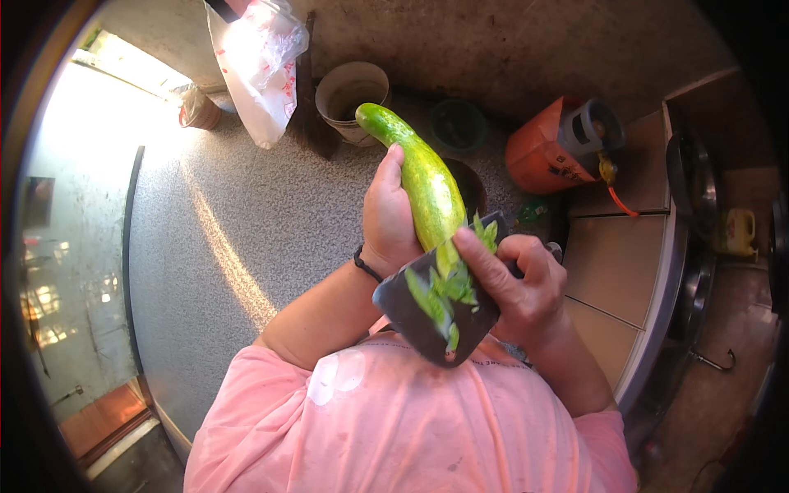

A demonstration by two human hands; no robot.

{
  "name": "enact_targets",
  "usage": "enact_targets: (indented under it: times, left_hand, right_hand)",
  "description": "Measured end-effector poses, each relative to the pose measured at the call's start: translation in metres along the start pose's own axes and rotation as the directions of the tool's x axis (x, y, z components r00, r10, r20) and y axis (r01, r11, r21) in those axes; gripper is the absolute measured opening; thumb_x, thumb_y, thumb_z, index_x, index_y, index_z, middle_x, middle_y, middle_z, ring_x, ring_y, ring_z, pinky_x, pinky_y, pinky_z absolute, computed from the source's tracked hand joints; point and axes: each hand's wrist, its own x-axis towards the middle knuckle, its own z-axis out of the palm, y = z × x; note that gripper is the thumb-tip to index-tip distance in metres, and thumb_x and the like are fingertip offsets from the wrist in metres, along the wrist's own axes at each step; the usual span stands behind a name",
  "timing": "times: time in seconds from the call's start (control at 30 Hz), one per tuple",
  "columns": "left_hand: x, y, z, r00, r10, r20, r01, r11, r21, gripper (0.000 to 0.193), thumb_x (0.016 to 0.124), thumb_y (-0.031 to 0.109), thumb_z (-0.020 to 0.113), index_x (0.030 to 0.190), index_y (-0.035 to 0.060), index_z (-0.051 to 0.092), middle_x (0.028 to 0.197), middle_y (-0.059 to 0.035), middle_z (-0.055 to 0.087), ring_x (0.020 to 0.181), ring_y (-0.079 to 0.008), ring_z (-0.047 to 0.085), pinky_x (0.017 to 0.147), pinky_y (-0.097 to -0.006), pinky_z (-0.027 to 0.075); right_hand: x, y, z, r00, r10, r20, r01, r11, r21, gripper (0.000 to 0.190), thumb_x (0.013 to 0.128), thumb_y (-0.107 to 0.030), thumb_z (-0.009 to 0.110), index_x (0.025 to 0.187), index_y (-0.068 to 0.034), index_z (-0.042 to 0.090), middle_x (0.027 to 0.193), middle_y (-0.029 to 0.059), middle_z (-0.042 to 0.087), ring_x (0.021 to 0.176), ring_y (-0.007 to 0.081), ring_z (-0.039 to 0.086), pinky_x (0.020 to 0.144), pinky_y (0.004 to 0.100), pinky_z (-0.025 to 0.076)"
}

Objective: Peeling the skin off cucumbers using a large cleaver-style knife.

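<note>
A large green-yellow gourd or cucumber [431, 179] rests in my left hand [389, 215], thumb along its side, its rounded end pointing up and away. My right hand [530, 283] grips a wide dark cleaver [419, 308], index finger laid on the blade near its upper edge. The blade lies across the near end of the vegetable and hides that end. Green peelings or shavings [441, 302] stick to the flat of the blade. The cleaver's handle is mostly hidden inside my right fist.
Against the far wall stand a pale bucket [352, 92], a hanging white plastic bag [262, 80], a small bin [199, 110] and a dark green basin [458, 125]. A gas cylinder [592, 126] sits beside an orange container [542, 148]. Along the right runs a tiled counter [616, 268].
</note>
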Motion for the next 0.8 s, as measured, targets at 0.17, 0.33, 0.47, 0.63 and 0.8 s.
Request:
enact_targets:
  times: [0.17,0.33,0.47,0.63,0.8]
  left_hand:
    - [-0.003,0.0,0.008,1.0,0.009,-0.027,-0.009,1.0,0.013,0.051,0.099,0.048,0.035,0.097,0.0029,0.057,0.082,-0.0119,0.063,0.067,-0.0257,0.063,0.064,-0.0382,0.054]
    - [0.0,0.0,0.002,0.997,0.07,-0.032,-0.065,0.988,0.141,0.049,0.1,0.046,0.036,0.095,0.0025,0.057,0.08,-0.0115,0.063,0.068,-0.0238,0.063,0.063,-0.0362,0.054]
    - [-0.002,-0.001,0.003,0.997,0.076,-0.007,-0.075,0.989,0.129,0.045,0.101,0.043,0.038,0.095,0.0026,0.057,0.079,-0.0113,0.063,0.07,-0.022,0.064,0.066,-0.0339,0.054]
    - [-0.003,-0.01,-0.001,0.998,0.063,-0.006,-0.061,0.987,0.151,0.036,0.101,0.039,0.042,0.099,0.0064,0.056,0.081,-0.0074,0.062,0.07,-0.0173,0.063,0.067,-0.0333,0.053]
    - [-0.004,-0.003,0.006,0.999,0.029,-0.023,-0.027,0.995,0.101,0.044,0.1,0.044,0.04,0.098,0.0037,0.058,0.079,-0.0118,0.064,0.068,-0.0229,0.064,0.065,-0.0349,0.054]
  right_hand:
    - [-0.001,-0.001,-0.001,1.0,-0.012,0.016,0.012,1.0,-0.013,0.056,0.068,-0.018,0.073,0.124,-0.023,0.068,0.076,-0.0007,0.039,0.056,0.0115,0.047,0.048,0.026,0.042]
    - [0.001,0.001,-0.003,0.997,0.054,0.054,-0.054,0.999,-0.009,0.058,0.064,-0.015,0.076,0.121,-0.014,0.069,0.078,0.0019,0.044,0.06,0.0151,0.05,0.051,0.0291,0.045]
    - [-0.001,0.004,0.003,0.998,0.061,0.015,-0.061,0.998,-0.022,0.061,0.067,-0.022,0.074,0.127,-0.021,0.065,0.076,-0.0001,0.04,0.056,0.0127,0.048,0.05,0.0282,0.045]
    - [0.002,0.008,0.006,0.985,0.169,0.043,-0.168,0.985,-0.023,0.065,0.066,-0.025,0.076,0.129,-0.019,0.064,0.076,0.0007,0.043,0.057,0.0135,0.051,0.05,0.0291,0.047]
    - [-0.002,0.004,-0.003,0.999,0.035,0.022,-0.035,0.999,0.006,0.056,0.067,-0.02,0.074,0.123,-0.019,0.068,0.074,-0.0004,0.041,0.055,0.0124,0.048,0.049,0.0267,0.045]
